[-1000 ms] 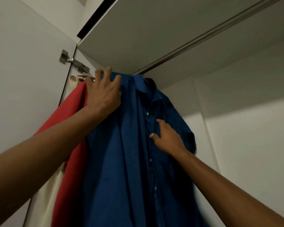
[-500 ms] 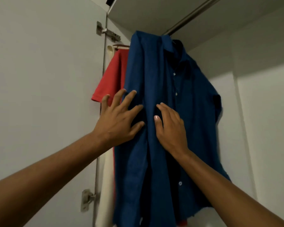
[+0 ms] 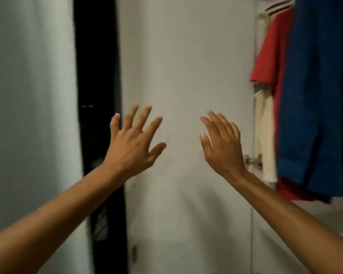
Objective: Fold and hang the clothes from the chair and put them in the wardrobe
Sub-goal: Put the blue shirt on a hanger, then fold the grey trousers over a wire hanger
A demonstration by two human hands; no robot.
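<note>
Both arms are reaching forward in front of the pale wardrobe door (image 3: 182,76), and neither hand is holding anything. The left hand (image 3: 133,145) is hanging in the air with its fingers spread wide and fairly straight, the thumb angled out toward the right. The right hand (image 3: 222,147) is raised beside it, a clear gap apart, with its fingers straight and lying close together and the thumb held slightly off to the side. Whether either hand is touching the door behind it cannot be told.

The clothes are hanging to the right of the door, well apart from both hands. The blue shirt (image 3: 321,95) is hanging nearest the right edge, in front of the red shirt (image 3: 269,56), and a cream garment (image 3: 264,135) is hanging between the red shirt and the door. A metal hinge (image 3: 252,160) is showing at the door's right edge, just beside the right wrist. To the left of the door a dark gap (image 3: 95,76) is running top to bottom, with a pale panel (image 3: 28,95) beyond it.
</note>
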